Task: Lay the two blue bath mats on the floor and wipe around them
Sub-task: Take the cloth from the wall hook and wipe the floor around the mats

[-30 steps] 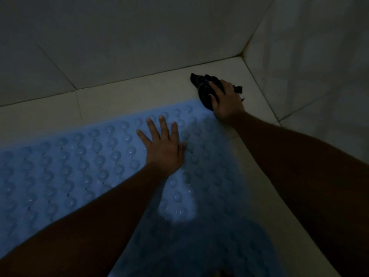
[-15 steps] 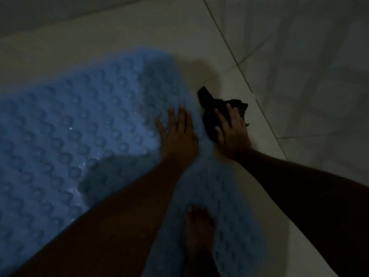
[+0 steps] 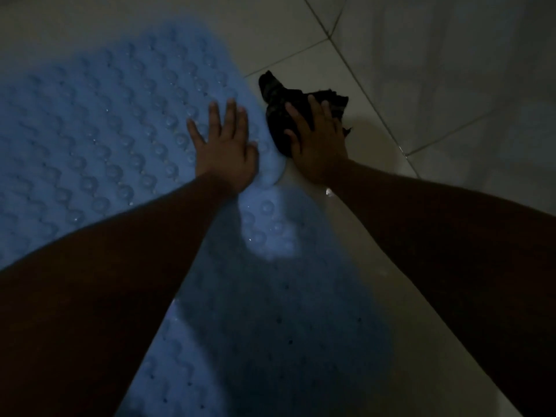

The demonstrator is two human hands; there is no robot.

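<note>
Mat [image 3: 90, 130], blue, bath type, moulded in rows of raised round bubbles, lying flat on the floor [image 3: 270, 31]. Its near stretch is in shadow and shows small dark holes.
Left hand [image 3: 225, 149], fingers straight and spread, pressing palm-down on the mat near its right edge.
Cloth [image 3: 276, 94], dark, crumpled, on the floor just beside that edge.
Right hand [image 3: 319, 145], fingers spread flat on the cloth, not curled round it.
Floor of pale glossy tile with dark grout lines; tiled wall [image 3: 451, 70] at right; light dim.
Against half a second earlier: hands and cloth hold much the same places; the bare foot then on the mat is out of view.
</note>
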